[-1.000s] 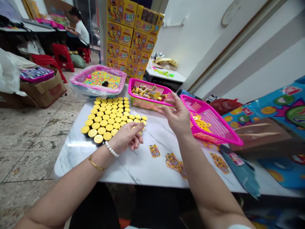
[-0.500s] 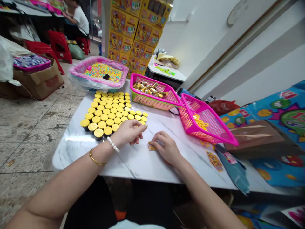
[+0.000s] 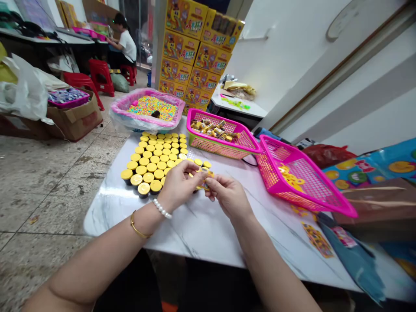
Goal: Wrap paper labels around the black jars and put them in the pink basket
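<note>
The small printed card [image 3: 205, 184] is at the middle of the frame, between the fingertips of both hands, just left of the right hand [image 3: 230, 197], which pinches it between thumb and finger; the left hand [image 3: 182, 184] curls against its other side, though whether it grips I cannot tell; its long axis is hidden by fingers; half a second earlier the right hand was down at the table [image 3: 175, 236], apart from the left; now they meet near the yellow-lidded jars [image 3: 151, 167].

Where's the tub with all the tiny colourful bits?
In the head view, the tub is left of the middle, at the table's far end, behind the yellow-lidded pots and left of a pink basket.
</note>
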The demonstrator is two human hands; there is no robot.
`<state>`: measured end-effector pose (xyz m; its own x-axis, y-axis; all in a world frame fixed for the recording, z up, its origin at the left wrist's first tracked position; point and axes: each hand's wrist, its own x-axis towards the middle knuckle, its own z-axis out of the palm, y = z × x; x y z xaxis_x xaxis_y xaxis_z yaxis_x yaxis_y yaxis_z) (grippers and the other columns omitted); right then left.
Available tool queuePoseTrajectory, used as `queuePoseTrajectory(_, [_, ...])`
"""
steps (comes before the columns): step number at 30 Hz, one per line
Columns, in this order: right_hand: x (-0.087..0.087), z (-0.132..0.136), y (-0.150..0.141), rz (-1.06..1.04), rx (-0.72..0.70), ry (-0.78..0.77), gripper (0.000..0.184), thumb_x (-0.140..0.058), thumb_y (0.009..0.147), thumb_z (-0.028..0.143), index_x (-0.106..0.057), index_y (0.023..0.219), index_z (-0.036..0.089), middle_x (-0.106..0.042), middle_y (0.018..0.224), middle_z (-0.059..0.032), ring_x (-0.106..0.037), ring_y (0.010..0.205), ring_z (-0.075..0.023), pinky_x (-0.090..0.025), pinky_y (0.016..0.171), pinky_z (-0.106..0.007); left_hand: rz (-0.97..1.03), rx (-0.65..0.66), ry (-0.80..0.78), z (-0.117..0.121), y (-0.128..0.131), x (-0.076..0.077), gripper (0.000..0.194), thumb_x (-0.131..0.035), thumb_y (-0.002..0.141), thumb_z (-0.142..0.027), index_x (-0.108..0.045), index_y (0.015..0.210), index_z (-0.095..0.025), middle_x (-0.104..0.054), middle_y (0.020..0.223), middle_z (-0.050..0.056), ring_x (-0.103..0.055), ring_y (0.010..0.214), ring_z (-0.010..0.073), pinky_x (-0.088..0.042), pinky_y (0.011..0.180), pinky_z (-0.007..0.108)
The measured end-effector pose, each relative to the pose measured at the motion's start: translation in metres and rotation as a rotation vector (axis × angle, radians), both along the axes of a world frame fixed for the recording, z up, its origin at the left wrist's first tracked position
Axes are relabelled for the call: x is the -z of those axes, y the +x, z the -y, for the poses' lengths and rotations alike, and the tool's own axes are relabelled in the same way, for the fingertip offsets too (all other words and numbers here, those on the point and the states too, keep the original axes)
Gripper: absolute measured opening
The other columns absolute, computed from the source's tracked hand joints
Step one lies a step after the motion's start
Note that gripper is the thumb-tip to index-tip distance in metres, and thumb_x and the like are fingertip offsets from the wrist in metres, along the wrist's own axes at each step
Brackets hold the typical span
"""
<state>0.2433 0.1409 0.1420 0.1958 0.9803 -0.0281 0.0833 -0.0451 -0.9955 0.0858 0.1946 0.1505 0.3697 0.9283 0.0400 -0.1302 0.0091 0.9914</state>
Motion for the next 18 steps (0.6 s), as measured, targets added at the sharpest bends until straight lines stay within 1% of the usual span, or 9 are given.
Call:
queuePoseTrajectory(2, [0.003,0.001,-0.003,0.038,0.121,0.088,0.031,-0.079,0.072,0.045,-0.067,0.065,0.018,-0.062,0.054,0.0005,-0.05,0.048,-0.01,-0.04,0.048,-0.024,-0.034,-0.136,0.097,0.003,0.001,0.001,0.021,-0.074,0.077,-0.035,-0.064,0.077,-0.017,-0.065,0.07,-0.001,-0.054,0.054,0.0084,-0.042,0.049,0.02])
queuePoseTrajectory(4, [0.002,0.003,-0.007,0.076,0.202,0.142,0.026,-0.081,0.071,0.04,-0.068,0.066,0.018,-0.063,0.055,0.0012,-0.051,0.049,-0.0104,-0.041,0.05,-0.025,-0.079,-0.175,0.197,0.006,0.0,0.001,0.017,-0.071,0.08,-0.033,-0.066,0.074,-0.018,-0.067,0.071,0.001,-0.057,0.059,0.0104,-0.045,0.056,0.022])
queuePoseTrajectory(6, [0.0,0.004,-0.011,0.089,0.22,0.156,0.023,-0.081,0.07,0.038,-0.069,0.067,0.019,-0.063,0.056,0.0015,-0.051,0.05,-0.0108,-0.042,0.051,-0.026,-0.118,-0.172,0.262,0.008,0.0,0.0,0.014,-0.072,0.079,-0.031,-0.07,0.074,-0.018,-0.069,0.075,0.002,-0.059,0.063,0.0116,-0.047,0.06,0.024])
queuePoseTrajectory(8, [-0.002,0.004,-0.013,0.099,0.226,0.167,0.023,-0.081,0.069,0.039,-0.069,0.068,0.02,-0.062,0.056,0.0015,-0.051,0.05,-0.0112,-0.042,0.051,-0.026,-0.123,-0.187,0.265,0.008,0.0,-0.002,0.012,-0.075,0.076,-0.03,-0.071,0.075,-0.018,-0.07,0.076,0.003,-0.058,0.063,0.0115,-0.048,0.061,0.024])
queuePoseTrajectory(11, [-0.002,0.005,-0.014,0.105,0.255,0.196,0.023,-0.081,0.069,0.04,-0.068,0.068,0.021,-0.062,0.058,0.0018,-0.051,0.051,-0.0117,-0.045,0.052,-0.027,-0.069,-0.238,0.198,0.007,0.0,-0.003,0.015,-0.076,0.074,-0.031,-0.069,0.077,-0.018,-0.068,0.073,0.001,-0.056,0.059,0.0106,-0.046,0.056,0.023])
queuePoseTrajectory(13, [-0.001,0.005,-0.014,0.117,0.268,0.212,0.025,-0.081,0.07,0.042,-0.066,0.067,0.021,-0.062,0.058,0.0019,-0.052,0.052,-0.0119,-0.046,0.054,-0.027,-0.038,-0.206,0.139,0.005,0.001,-0.003,0.017,-0.076,0.075,-0.033,-0.068,0.077,-0.018,-0.066,0.069,0.0,-0.055,0.057,0.0105,-0.044,0.053,0.022])
queuePoseTrajectory(15, [0.0,0.005,-0.015,0.157,0.258,0.222,0.028,-0.079,0.071,0.045,-0.065,0.065,0.021,-0.061,0.057,0.0017,-0.051,0.052,-0.0121,-0.046,0.053,-0.027,-0.028,-0.129,0.112,0.005,0.001,-0.003,0.018,-0.076,0.076,-0.035,-0.069,0.074,-0.018,-0.066,0.066,0.0,-0.057,0.058,0.0114,-0.044,0.052,0.023])
queuePoseTrajectory(16, [0.0,0.005,-0.015,0.184,0.249,0.228,0.029,-0.078,0.072,0.046,-0.064,0.064,0.021,-0.06,0.056,0.0017,-0.051,0.052,-0.0121,-0.045,0.053,-0.027,-0.035,-0.112,0.124,0.005,0.001,-0.002,0.018,-0.076,0.076,-0.035,-0.07,0.072,-0.018,-0.067,0.066,0.001,-0.057,0.059,0.0119,-0.045,0.053,0.023])
queuePoseTrajectory(18, [0.001,0.005,-0.016,0.228,0.24,0.241,0.033,-0.076,0.074,0.048,-0.062,0.061,0.021,-0.058,0.055,0.0018,-0.049,0.052,-0.0119,-0.044,0.052,-0.026,-0.067,-0.151,0.202,0.007,0.0,-0.003,0.015,-0.076,0.076,-0.032,-0.072,0.072,-0.018,-0.069,0.07,0.002,-0.059,0.062,0.0125,-0.047,0.057,0.024])
